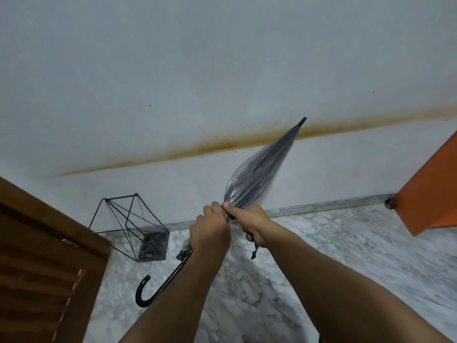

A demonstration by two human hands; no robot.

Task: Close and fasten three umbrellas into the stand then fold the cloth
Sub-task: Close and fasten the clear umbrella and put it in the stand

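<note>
Clear plastic gathers in loose folds round the dark ribs of a closed transparent umbrella (257,174), which slants across the middle of the view with its black tip up and to the right against the pale wall (197,70) and its black curved handle (143,293) low at the left above the floor; both hands meet at the bottom of the canopy; the left hand (210,229) curls its fingers round the gathered plastic, and the right hand (249,222) grips the bunched canopy edge just beside it, thumb pressed on top; a short dark fastening strap (254,252) hangs loose below the right hand, not wrapped round the canopy; the umbrella is in the air, not in the black wire geometric stand (128,224), which sits on the grey-white marbled floor (346,243) against the wall, to the left of the hands and apart from them; a brown streak (197,148) runs along the wall; a brown slatted wooden door (37,268) fills the lower left corner; an orange panel (430,194) juts in at the right edge.
</note>
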